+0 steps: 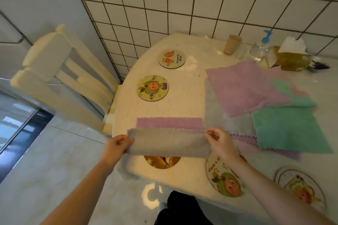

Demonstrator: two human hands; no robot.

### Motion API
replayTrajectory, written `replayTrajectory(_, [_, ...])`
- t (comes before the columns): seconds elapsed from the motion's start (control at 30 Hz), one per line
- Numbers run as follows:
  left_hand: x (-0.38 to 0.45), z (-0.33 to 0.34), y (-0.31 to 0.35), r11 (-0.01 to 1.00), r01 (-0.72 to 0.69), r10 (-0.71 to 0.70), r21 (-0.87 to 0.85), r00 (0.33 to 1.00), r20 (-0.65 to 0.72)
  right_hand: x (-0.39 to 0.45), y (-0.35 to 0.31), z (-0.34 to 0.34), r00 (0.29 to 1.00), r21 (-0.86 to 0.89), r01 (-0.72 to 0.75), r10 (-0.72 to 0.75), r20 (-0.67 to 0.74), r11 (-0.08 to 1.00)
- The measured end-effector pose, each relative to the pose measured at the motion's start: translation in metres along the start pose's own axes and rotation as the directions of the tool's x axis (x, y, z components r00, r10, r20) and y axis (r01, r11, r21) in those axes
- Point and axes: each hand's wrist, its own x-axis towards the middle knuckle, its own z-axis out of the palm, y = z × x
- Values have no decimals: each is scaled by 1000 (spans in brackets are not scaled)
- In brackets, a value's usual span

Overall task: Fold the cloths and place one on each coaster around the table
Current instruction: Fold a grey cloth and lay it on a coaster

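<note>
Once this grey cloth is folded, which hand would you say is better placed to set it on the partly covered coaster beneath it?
Left, probably: the left hand grips the grey cloth end nearer that round cartoon coaster.

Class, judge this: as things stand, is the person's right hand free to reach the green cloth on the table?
Probably not yet. The right hand grips one end of the grey cloth, with the left hand on the other. The green cloth lies uncovered close by.

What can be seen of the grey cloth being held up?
The grey cloth looks like soft plush fabric with a scalloped edge. It is folded into a long horizontal band, raised just above the table's near edge. The left hand pinches its left end, the right hand its right end. It partly hides a coaster.
</note>
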Motion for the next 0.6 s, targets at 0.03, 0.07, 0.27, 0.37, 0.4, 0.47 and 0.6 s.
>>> replayTrajectory(0.03, [10, 4, 5, 998, 29, -29, -52, 1000, -6, 14, -3, 3, 999, 22, -40, 40, -4, 999])
replayTrajectory(0.07, [17, 7, 9, 995, 54, -56, -89, 998, -14, 24, -6, 6, 997, 47, -76, 76, -12, 996])
replayTrajectory(0.27, [57, 33, 17, 988, 127, -133, -84, 988, -75, 75, 2, 23, 982, 100, -191, 190, 21, 976])
replayTrajectory(0.37, [66, 37, 11, 982, 177, -182, -57, 980, -84, 86, 8, 25, 976, 73, -217, 215, 28, 974])
replayTrajectory(0.4, [66, 37, 8, 981, 185, -189, -58, 977, -94, 88, 10, 24, 976, 64, -218, 217, 27, 974])
replayTrajectory(0.47, [66, 39, 5, 978, 195, -202, -72, 972, -115, 92, 14, 23, 974, 36, -224, 223, 35, 974])
replayTrajectory(0.6, [67, 41, 5, 978, 194, -203, -78, 971, -124, 95, 18, 21, 971, 10, -234, 234, 57, 972])
